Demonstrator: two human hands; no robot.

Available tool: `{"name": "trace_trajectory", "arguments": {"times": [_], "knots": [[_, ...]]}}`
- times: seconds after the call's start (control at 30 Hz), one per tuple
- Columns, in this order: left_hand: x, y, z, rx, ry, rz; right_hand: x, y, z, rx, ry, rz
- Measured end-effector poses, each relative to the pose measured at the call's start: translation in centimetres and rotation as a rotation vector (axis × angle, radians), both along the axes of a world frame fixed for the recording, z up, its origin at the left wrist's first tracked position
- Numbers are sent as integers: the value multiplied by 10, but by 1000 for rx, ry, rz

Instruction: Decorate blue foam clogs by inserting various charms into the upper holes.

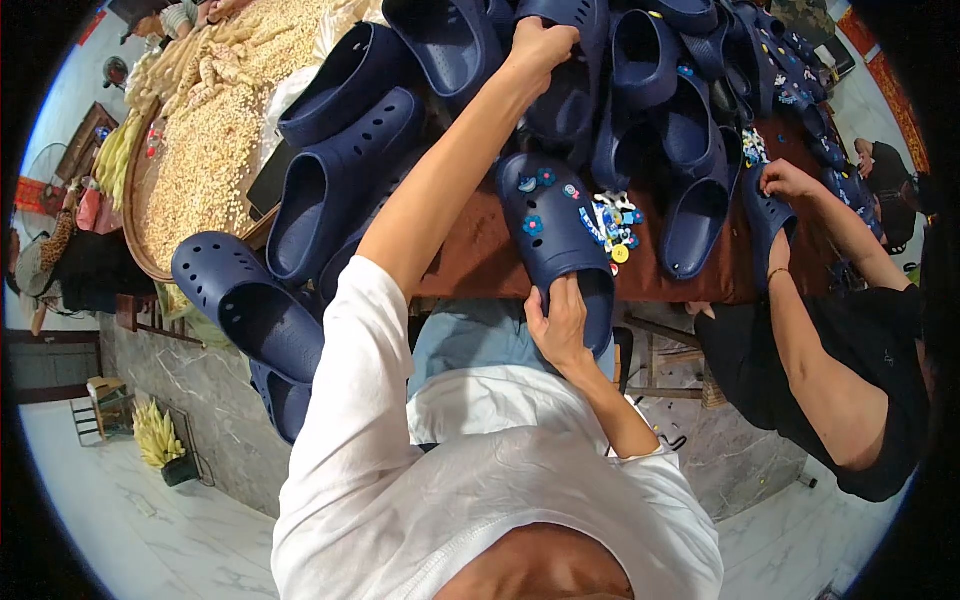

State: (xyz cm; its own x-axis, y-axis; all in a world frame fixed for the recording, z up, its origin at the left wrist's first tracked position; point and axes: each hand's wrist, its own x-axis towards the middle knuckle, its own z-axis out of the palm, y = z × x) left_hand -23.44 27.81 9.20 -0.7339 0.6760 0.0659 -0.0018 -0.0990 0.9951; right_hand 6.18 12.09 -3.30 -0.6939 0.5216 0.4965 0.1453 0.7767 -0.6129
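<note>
A brown surface [480, 262] carries a heap of navy clogs, too overlapped to count fully; five lie apart left of the left hand. One round tray [150, 262] of pale kernels sits beyond those. The left hand [540, 45] reaches far out, fingers curled over a clog in the pile [570, 100]. The right hand [560, 322] grips the heel of one charm-studded clog [550, 235], nearest the body. A small cluster of loose charms [612, 228] lies just right of it.

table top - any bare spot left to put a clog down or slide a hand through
One bare strip of brown table lies between the left arm and the decorated clog held by the right hand. A thin band runs along the near edge under the charm pile. Elsewhere, the clog heap crowds it.
</note>
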Motion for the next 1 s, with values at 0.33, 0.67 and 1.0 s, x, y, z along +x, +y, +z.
{"name": "trace_trajectory", "arguments": {"times": [0.33,0.67,1.0], "knots": [[56,-88,6,133,-13,-111,-11,-26,-6,-45,-87,48],[72,-126,-10,169,-52,-100,-17,-31,1,-160,-113,150],[196,-270,-68,83,-15,173,3,25,61,-309,0,-64]]}}
